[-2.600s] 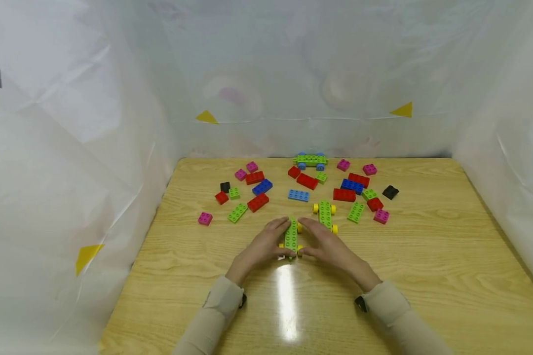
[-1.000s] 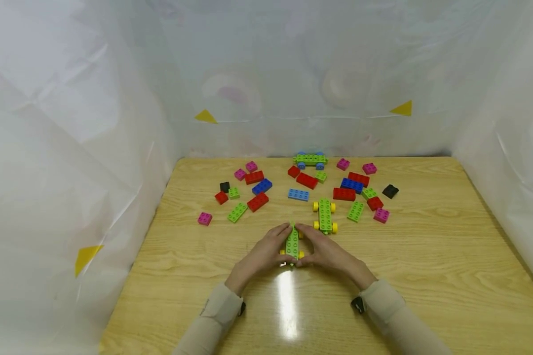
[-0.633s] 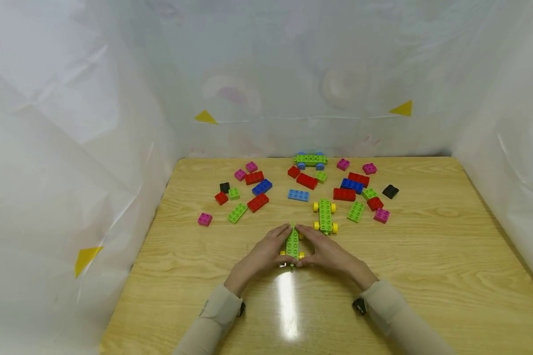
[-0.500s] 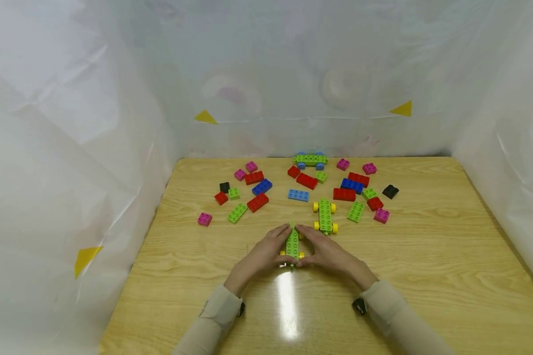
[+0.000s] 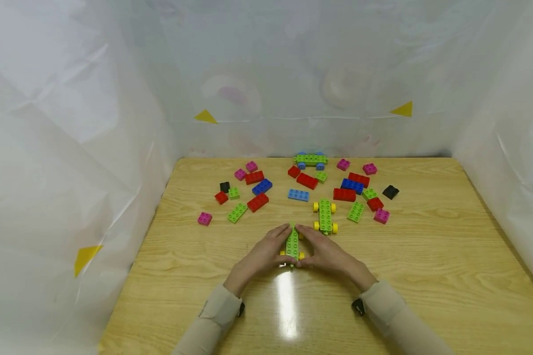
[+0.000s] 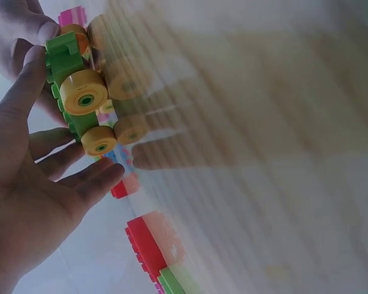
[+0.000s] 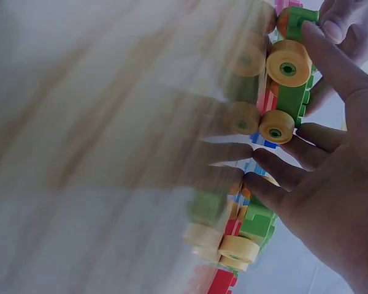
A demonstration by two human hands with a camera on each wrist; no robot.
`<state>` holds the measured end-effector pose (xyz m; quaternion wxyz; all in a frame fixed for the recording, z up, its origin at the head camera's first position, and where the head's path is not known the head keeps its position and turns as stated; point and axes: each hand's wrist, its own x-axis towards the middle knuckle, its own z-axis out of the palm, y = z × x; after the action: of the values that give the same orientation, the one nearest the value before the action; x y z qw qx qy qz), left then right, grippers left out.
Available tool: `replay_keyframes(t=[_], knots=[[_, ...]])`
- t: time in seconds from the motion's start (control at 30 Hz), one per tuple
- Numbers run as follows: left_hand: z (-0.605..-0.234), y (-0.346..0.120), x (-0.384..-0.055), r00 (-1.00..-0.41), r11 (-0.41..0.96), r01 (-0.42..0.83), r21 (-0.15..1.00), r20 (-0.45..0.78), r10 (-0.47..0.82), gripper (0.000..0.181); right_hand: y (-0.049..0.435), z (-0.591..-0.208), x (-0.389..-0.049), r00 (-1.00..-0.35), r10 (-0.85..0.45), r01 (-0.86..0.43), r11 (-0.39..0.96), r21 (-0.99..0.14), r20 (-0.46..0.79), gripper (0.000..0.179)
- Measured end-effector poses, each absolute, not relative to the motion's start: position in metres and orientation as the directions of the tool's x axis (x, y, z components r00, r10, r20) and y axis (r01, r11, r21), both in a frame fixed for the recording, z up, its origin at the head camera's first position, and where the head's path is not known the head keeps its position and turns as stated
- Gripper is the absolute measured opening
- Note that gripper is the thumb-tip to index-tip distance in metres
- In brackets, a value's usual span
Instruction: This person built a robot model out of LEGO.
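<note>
Left hand (image 5: 266, 249): thumb at the near end, fingertips at the far end — pinching the green base (image 5: 292, 244) lengthwise, the other fingers spread in the left wrist view.
Right hand (image 5: 328, 250): mirror of the left, thumb and forefinger pinching the same two ends; the hold was presumably shared so that the piece sat straight.
Green base: one, on yellow wheels (image 6: 84, 92), studs up, standing on the table between both hands, long side pointing away from the person; the end grip probably served to spare wheels and studs.
Second base (image 5: 325, 215): same pattern, roughly parallel, just beyond the right hand; contact with its fingers could not be told.
Loose bricks: a light blue brick (image 5: 298, 195) mid-table; one group left, about a dark blue brick (image 5: 262, 186); another right, about a long red brick (image 5: 344, 195) — perhaps parted for a working lane.
Blue-wheeled base (image 5: 311, 159): one, set crosswise, little room behind it.
Table (image 5: 426, 266): far edge just past that base; side edges well apart from both groups, so room ran outward; near edge out of view.
Sheeting (image 5: 288, 74): pale, upright beyond the far edge, bounding forward reach.
</note>
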<state>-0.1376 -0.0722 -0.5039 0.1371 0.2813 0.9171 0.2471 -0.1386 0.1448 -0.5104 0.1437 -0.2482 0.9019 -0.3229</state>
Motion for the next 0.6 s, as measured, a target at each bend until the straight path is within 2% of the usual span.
replay_keyframes(t=[0.37, 0.6], knots=[[-0.498, -0.079, -0.135, -0.819, 0.714, 0.417, 0.563, -0.109, 0.564, 0.083, 0.145, -0.507, -0.137, -0.84, -0.532, -0.337, 0.667, -0.664, -0.107, 0.097], [-0.494, -0.099, -0.14, -0.854, 0.73, 0.424, 0.536, -0.032, 0.519, 0.075, 0.144, -0.507, -0.136, -0.842, -0.53, -0.349, 0.674, -0.651, -0.099, 0.095]])
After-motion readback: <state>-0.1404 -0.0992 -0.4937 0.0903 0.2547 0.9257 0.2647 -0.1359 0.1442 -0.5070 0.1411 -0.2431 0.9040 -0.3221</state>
